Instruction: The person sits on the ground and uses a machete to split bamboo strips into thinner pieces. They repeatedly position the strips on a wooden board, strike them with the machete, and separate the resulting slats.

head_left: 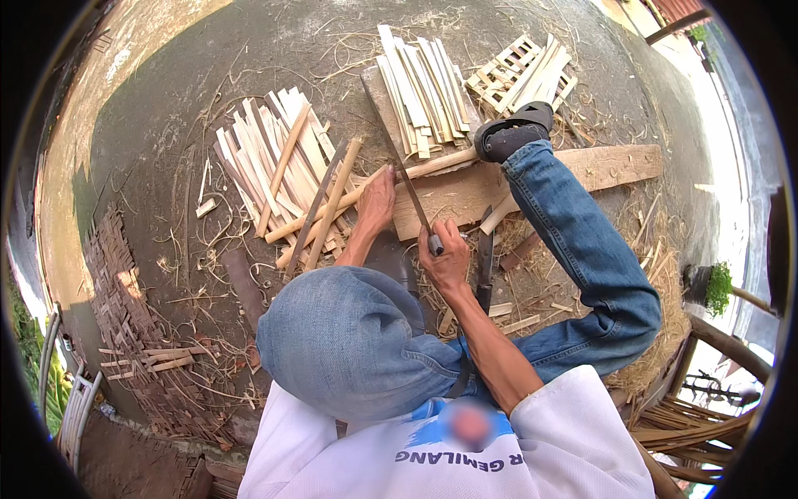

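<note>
My right hand (449,258) is closed round the dark handle of a handsaw (407,179), whose long narrow blade points away and to the left. The blade crosses a pale bamboo stick (440,162) close beside my left hand (378,200). My left hand presses down on that stick with its fingers closed round it. At its right end the stick meets my sandalled foot (515,133); the exact contact is hidden. Beneath the stick lies a wide wooden plank (615,166). A dark-handled blade (485,258) rests just right of my right hand.
Pale split strips (283,150) lie heaped at the left, with loose bamboo sticks (334,200) across them. Another strip bundle (422,87) sits on a board at the far middle. A slatted lattice (503,75) is at far right. Torn woven matting (141,333) lies left; shavings litter the ground.
</note>
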